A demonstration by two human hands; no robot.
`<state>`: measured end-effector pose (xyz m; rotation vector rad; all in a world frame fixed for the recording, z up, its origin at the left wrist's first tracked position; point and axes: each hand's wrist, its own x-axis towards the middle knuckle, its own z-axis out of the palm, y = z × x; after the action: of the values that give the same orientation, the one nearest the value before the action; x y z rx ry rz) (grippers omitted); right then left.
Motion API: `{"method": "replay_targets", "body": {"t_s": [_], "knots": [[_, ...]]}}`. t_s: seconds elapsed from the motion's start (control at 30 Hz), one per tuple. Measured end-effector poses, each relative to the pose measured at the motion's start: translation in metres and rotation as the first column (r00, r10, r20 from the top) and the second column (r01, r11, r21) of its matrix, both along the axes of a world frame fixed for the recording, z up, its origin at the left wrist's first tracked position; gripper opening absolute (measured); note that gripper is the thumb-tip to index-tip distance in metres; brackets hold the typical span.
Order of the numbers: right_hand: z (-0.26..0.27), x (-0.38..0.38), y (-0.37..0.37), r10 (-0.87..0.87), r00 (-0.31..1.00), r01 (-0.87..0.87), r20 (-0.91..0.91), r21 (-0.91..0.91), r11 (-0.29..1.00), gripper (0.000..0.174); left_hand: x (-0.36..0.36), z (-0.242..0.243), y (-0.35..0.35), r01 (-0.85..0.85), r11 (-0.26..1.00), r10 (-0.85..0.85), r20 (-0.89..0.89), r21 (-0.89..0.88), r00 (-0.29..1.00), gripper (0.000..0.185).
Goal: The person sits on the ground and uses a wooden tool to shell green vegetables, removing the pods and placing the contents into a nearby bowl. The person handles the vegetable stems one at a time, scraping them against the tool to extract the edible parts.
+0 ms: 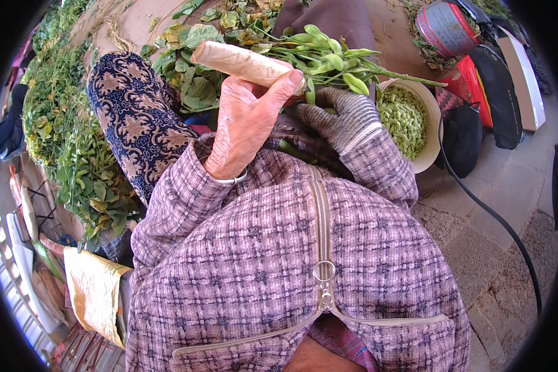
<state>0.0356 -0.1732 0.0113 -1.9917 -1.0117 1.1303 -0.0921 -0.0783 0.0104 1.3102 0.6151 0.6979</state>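
Note:
My left hand [249,114] is bare, with a silver bangle [234,179] at the wrist. A pale, tube-shaped wrap [244,65] lies along its index finger and seems to cover it; the thumb presses on the wrap's right end. A striped knitted glove covers my right hand [351,114], just right of the left fingertips. Its fingers curl around a bit of green pod [330,110], mostly hidden. Right above the glove, a soybean stalk [409,76] bears plump green pods [325,51]. Another green pod [290,149] rests on my lap below the hands.
A cream bucket [430,146] of shelled green beans [402,118] stands beside my right forearm. Leafy bean plants [86,162] are heaped at the left; leaves [197,88] lie ahead. A black cable [488,204], dark bag [462,139] and printed tin [446,29] are at the right.

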Motion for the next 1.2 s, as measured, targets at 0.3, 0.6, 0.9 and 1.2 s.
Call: {"method": "replay_targets", "body": {"t_s": [0.3, 0.6, 0.9, 1.2], "knots": [[-0.031, -0.004, -0.005, 0.018, 0.903, -0.081, 0.43, 0.13, 0.988, 0.019, 0.002, -0.005, 0.0, 0.001, 0.959, 0.024, -0.083, 0.283, 0.996, 0.017], [-0.045, -0.008, -0.003, -0.115, 0.983, 0.058, 0.141, 0.353, 0.934, 0.02, 0.004, 0.0, 0.001, 0.064, 0.939, -0.015, -0.146, 0.338, 0.989, 0.017], [-0.013, 0.007, -0.021, -0.109, 0.863, 0.249, -0.493, 0.227, 0.942, 0.024, -0.001, 0.003, 0.013, 0.15, 0.988, -0.149, 0.035, -0.041, 0.988, 0.018], [-0.006, 0.005, -0.012, -0.225, 0.827, 0.263, -0.515, 0.001, 0.965, 0.029, 0.003, -0.007, 0.009, 0.052, 0.987, -0.055, 0.012, 0.155, 0.998, 0.018]]}}
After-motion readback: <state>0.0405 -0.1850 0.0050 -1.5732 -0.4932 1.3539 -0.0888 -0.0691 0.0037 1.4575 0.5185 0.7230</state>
